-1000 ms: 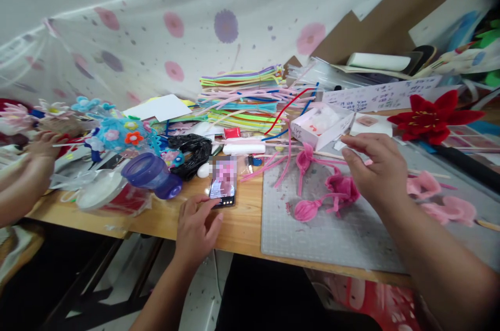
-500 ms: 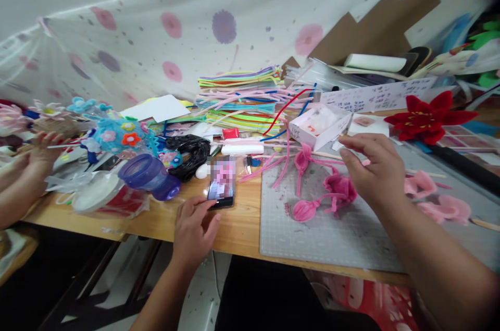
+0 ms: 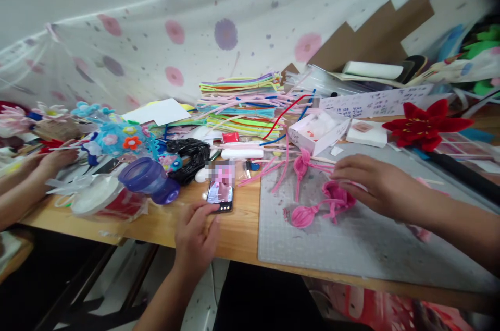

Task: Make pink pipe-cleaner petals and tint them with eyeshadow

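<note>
My left hand (image 3: pixel 196 232) rests on the wooden table (image 3: pixel 164 224) with its fingers spread, the fingertips touching the near edge of a phone (image 3: pixel 221 188) that lies face up. My right hand (image 3: pixel 371 185) lies palm down on the grey cutting mat (image 3: pixel 351 242), fingers stretched over a bright pink pipe-cleaner flower piece (image 3: pixel 338 194). Another pink bud (image 3: pixel 302 215) lies just left of it, and a pink twisted stem (image 3: pixel 301 164) lies beyond. Nothing is gripped in either hand.
A stack of coloured pipe cleaners (image 3: pixel 242 104) sits at the back. A small white box (image 3: pixel 318 130), a red fabric flower (image 3: pixel 427 122), a purple cup (image 3: pixel 146 177) on its side and a black bag (image 3: pixel 191 154) stand around. Another person's hands (image 3: pixel 54 159) work at the far left.
My right hand has dropped from above the mat onto the pink flower piece, flattening out. My left hand stays at the phone. The view shifted slightly.
</note>
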The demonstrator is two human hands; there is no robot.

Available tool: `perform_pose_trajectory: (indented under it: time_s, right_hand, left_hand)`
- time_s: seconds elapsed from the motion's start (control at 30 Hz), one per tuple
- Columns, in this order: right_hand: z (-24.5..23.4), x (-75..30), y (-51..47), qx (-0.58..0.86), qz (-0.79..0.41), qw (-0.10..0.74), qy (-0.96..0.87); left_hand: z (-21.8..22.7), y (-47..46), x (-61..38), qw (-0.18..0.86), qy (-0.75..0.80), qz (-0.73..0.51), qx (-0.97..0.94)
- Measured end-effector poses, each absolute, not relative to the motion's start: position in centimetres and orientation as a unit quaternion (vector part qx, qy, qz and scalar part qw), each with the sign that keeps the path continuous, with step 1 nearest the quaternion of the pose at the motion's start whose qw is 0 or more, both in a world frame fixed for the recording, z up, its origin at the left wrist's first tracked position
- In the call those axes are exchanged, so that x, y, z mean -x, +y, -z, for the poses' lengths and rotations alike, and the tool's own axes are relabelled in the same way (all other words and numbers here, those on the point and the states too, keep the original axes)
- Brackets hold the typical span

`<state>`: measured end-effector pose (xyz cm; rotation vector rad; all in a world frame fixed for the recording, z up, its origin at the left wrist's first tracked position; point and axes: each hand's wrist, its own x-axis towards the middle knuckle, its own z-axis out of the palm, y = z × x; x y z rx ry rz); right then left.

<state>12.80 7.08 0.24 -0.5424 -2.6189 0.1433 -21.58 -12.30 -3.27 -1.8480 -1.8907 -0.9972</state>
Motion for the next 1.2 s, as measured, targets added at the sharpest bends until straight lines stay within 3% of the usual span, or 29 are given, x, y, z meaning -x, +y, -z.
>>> perform_pose_trajectory:
  time_s: [0.1, 0.33, 0.53, 0.8, 1.03, 1.2]
  right_hand:
    - [0.6, -14.6, 5.8, 0.212, -0.061, 0.164, -0.961]
    - [1.9, -14.5, 3.0, 0.223, -0.019, 0.124, -0.967]
    - [3.4, -13.2, 3.2, 0.213, 0.023, 0.139, -0.967]
    - [3.6, -11.3, 3.6, 0.238, 0.004, 0.179, -0.954]
    - [3.6, -10.8, 4.0, 0.254, 0.019, 0.195, -0.947]
    - [3.7, -9.8, 4.6, 0.283, -0.006, 0.245, -0.927]
  left_hand:
    - [3.7, -12.2, 18.6, 0.097, -0.622, 0.359, 0.689]
    - [2.0, -10.1, 11.8, -0.024, -0.514, 0.381, 0.768]
    - [-0.4, -6.8, 8.3, -0.058, -0.471, 0.278, 0.835]
    - [-2.0, -1.5, 6.5, -0.046, -0.452, 0.221, 0.863]
    - [-2.1, -1.6, 8.2, -0.029, -0.443, 0.306, 0.842]
    - [-1.0, -4.6, 14.1, 0.003, -0.566, 0.381, 0.731]
